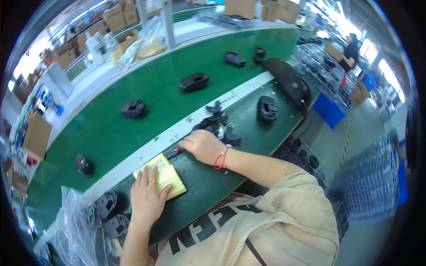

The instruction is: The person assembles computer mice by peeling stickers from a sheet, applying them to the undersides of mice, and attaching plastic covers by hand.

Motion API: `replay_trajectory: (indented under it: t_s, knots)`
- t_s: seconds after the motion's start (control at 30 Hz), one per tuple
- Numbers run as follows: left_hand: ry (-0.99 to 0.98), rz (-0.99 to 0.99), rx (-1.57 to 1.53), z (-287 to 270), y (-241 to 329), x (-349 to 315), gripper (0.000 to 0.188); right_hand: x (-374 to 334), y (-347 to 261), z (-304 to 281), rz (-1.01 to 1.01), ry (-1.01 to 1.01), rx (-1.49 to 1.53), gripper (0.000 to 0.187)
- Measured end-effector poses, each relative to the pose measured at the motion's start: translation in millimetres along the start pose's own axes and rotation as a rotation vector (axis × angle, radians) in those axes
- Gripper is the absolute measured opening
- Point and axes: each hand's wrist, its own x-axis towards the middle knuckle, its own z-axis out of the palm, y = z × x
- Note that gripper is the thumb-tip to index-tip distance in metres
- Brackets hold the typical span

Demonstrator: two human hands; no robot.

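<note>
My left hand (148, 195), a ring on one finger, lies with its fingers stretched over a yellow paper sheet (174, 182). Rows of small marks show along the sheet's far part, beside my fingertips. Further right, my right hand (205, 147), with a red string at the wrist, has its fingers curled together at the end of a slim dark-and-red object (174, 153). The fingers partly hide this object, and its kind is unclear. Just beyond that hand lies a pile of curved black plastic parts (215, 122).
Several black battery-like housings, among them one (194, 82), sit on the green conveyor (155, 106). Another black housing (267, 108) stands on my bench, before a dark curved machine (286, 80). Left are a clear plastic bag (82, 226) and two grey-black parts (117, 226).
</note>
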Motion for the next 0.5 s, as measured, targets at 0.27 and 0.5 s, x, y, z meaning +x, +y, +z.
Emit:
replay_trajectory:
  t_s: [0.27, 0.5]
  knots:
    - [0.041, 0.006, -0.137, 7, -5, 0, 0.054, -10, 9, -23, 0.290, 0.275, 0.359, 0.014]
    - [0.050, 0.015, -0.171, 10, -3, 0, 0.054, -28, 55, -55, 0.598, 0.268, -0.071, 0.021]
